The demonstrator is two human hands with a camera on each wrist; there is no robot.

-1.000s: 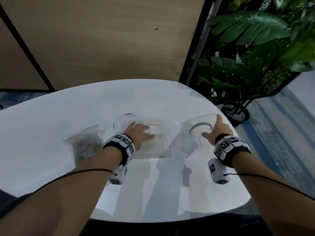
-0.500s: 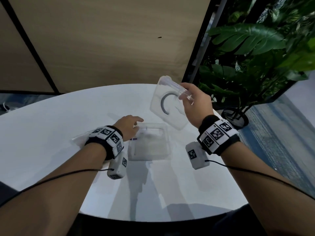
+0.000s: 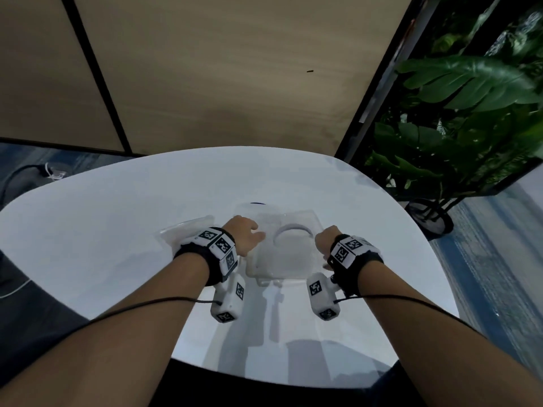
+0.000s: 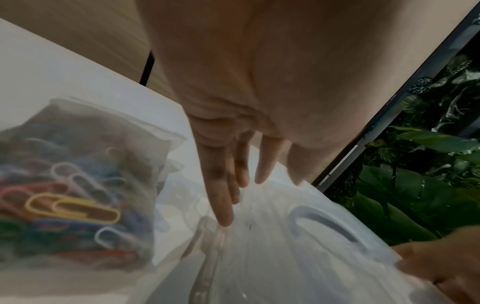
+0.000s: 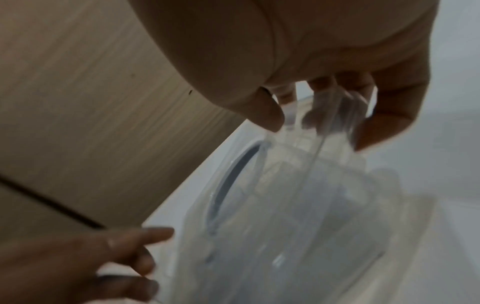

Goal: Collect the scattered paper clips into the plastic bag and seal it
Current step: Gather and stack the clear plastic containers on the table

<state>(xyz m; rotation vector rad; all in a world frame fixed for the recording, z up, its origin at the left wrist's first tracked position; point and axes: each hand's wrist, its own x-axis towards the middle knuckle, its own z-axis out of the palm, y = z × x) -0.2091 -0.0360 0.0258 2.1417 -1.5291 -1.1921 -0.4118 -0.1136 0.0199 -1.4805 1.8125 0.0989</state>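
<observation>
Head view shows a clear plastic box with lid (image 3: 282,254) on the white round table (image 3: 117,230); the right hand (image 3: 327,240) pinches its right edge, the left hand (image 3: 245,237) rests flat-fingered on its left. A transparent plastic bag (image 4: 78,185) with coloured paper clips (image 4: 70,207) lies just left, partly hidden by the left wrist.

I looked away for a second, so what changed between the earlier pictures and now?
The right hand, which picked the clear lid off the table and raised it, has brought it down onto the clear box and grips its edge. The left hand moved onto the lid. The bag of paper clips stayed put.
</observation>
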